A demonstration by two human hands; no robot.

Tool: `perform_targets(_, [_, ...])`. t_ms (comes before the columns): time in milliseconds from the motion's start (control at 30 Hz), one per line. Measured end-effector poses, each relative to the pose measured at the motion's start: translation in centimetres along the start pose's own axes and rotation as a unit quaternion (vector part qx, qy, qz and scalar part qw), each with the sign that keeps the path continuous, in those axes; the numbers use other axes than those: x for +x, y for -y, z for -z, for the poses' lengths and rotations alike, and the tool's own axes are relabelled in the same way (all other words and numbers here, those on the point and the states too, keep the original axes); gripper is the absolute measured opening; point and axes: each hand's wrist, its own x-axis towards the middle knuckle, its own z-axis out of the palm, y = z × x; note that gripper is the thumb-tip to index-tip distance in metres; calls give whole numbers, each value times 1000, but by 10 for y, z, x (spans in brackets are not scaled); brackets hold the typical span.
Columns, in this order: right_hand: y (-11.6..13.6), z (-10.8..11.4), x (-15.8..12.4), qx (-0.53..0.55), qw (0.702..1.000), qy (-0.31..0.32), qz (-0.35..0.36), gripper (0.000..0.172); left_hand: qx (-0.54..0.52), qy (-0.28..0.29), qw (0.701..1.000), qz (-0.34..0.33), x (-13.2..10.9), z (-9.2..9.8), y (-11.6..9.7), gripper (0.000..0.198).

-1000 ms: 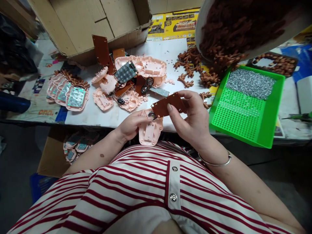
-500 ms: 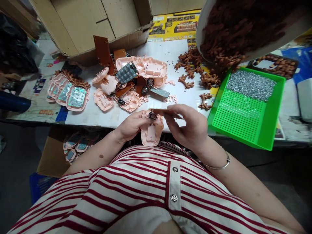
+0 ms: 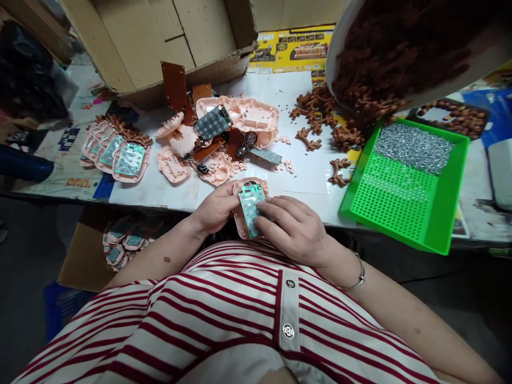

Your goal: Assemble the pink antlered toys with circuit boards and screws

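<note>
In front of my body a pink plastic shell (image 3: pixel 240 226) is held near the table's front edge, and my left hand (image 3: pixel 218 207) is closed around its left side. Over the inside of that shell lies a green circuit board (image 3: pixel 250 208), its shiny side up. My right hand (image 3: pixel 294 226) is closed at the board's right edge, the fingertips pressing on it. The speaker and wires within the shell are mostly hidden beneath the board.
Pink shells (image 3: pixel 172 164) with boards and wires lie behind my hands. Finished-looking shells (image 3: pixel 130 160) overlap at left. Brown antler-shaped pieces (image 3: pixel 308 138) lie right of centre. A green basket (image 3: pixel 392 208) holds small metal screws (image 3: pixel 414 146). A cardboard box (image 3: pixel 140 45) stands behind.
The circuit board, held edge-on in my right hand before, now lies flat over the shell. My right hand has come down and left onto it. My left hand keeps its hold.
</note>
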Motion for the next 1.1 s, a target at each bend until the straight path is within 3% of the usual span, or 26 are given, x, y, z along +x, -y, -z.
perform_targets(333, [4, 0, 5, -21, 999, 5, -26, 20, 2, -5, 1000, -13, -2, 1, 4, 40])
perform_targets(567, [7, 2, 7, -63, 998, 1, -5, 20, -4, 2, 999, -51, 1, -3, 5, 33])
perform_targets(1100, [4, -9, 1, 30, 999, 17, -31, 14, 48, 9, 998, -44, 0, 15, 6, 38])
